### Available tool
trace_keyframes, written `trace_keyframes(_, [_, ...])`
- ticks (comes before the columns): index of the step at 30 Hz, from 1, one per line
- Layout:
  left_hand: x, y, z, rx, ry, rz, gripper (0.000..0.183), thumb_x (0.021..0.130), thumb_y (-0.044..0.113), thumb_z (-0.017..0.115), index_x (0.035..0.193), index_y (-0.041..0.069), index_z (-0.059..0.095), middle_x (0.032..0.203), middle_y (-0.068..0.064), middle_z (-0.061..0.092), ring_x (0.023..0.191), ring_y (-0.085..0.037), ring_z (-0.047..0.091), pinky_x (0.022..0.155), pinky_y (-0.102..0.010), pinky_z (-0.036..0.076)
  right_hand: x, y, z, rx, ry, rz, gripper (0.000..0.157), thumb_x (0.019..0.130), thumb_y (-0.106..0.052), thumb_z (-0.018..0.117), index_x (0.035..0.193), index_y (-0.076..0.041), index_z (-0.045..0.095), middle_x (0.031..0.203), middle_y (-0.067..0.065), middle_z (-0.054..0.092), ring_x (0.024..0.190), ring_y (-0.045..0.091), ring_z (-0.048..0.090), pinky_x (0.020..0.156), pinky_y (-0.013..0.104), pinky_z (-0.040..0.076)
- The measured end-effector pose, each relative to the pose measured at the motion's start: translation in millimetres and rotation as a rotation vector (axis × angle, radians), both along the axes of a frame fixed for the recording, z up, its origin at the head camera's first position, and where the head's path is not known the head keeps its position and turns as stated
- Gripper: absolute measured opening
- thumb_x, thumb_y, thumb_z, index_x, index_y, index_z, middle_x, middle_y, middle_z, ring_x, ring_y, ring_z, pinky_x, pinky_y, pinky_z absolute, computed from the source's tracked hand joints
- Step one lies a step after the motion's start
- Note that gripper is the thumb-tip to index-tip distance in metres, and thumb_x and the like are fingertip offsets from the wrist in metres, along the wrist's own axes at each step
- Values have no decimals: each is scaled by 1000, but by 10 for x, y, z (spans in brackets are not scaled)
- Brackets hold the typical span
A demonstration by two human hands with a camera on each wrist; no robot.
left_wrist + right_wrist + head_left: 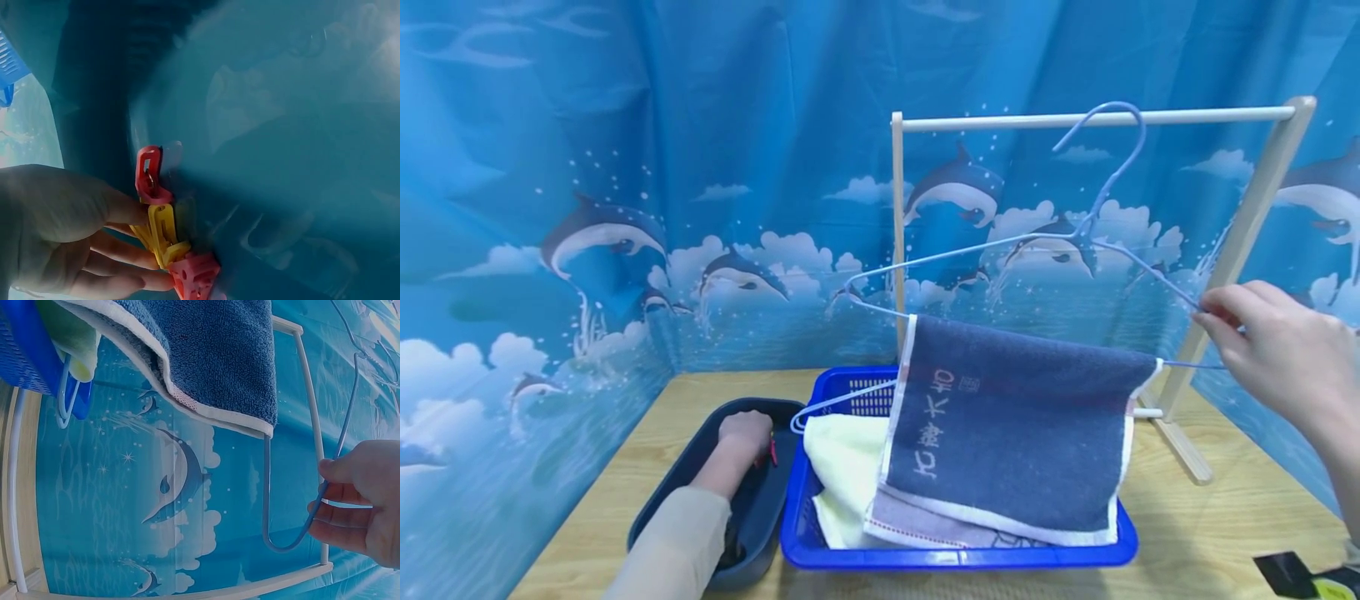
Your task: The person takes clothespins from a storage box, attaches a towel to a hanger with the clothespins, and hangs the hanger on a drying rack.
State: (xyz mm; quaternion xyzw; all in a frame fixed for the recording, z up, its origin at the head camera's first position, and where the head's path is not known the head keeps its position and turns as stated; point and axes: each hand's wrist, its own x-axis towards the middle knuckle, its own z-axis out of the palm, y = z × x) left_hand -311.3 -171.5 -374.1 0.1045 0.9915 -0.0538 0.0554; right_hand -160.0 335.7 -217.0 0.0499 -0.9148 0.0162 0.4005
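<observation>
My right hand pinches one end of a light-blue wire hanger, holding it up in front of the rack. A dark blue towel with white edging and characters is draped over the hanger's bottom bar. In the right wrist view, thumb and fingers close on the hanger's bend. My left hand reaches down inside a dark oval basin. The left wrist view shows its thumb and fingers around a yellow clothespin, with a red clothespin above and a pinkish-red clothespin below.
A blue plastic basket beside the basin holds a pale yellow towel, a lilac towel and another hanger. Behind stands a wooden rack with a white rail. A dolphin-print curtain surrounds the wooden table.
</observation>
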Motion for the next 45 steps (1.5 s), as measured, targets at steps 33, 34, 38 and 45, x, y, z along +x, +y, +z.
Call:
trace_keyframes(33, [-208, -70, -147, -165, 216, -41, 16, 81, 8, 62, 66, 10, 62, 67, -7, 61, 62, -22, 60, 51, -36, 47, -20, 39, -44, 20, 18, 14, 10, 80, 6, 65, 87, 5, 58, 80, 23, 56, 58, 31, 49, 44, 33, 35])
trace_keyframes(34, [-204, -67, -140, -165, 219, -39, 16, 81, 7, 62, 66, 10, 62, 67, -7, 61, 62, -22, 60, 51, -36, 47, -21, 40, -43, 21, 17, 12, 10, 80, 6, 65, 86, 4, 58, 80, 23, 56, 58, 31, 49, 44, 33, 35])
trace_keyframes(38, [-190, -62, -120, -169, 244, -45, 17, 81, 5, 62, 65, 10, 61, 66, -7, 59, 62, -20, 59, 50, -35, 46, -17, 40, -41, 27, 17, 9, 9, 80, 5, 65, 86, 3, 59, 79, 22, 56, 56, 30, 49, 43, 34, 34])
trace_keyframes(45, [-185, -63, -83, -191, 265, -40, 22, 82, 3, 60, 61, 10, 58, 60, -5, 52, 56, -16, 51, 43, -32, 42, -8, 35, -47, 32, 24, 9, 8, 80, 4, 66, 84, 2, 59, 76, 19, 56, 54, 28, 48, 42, 33, 33])
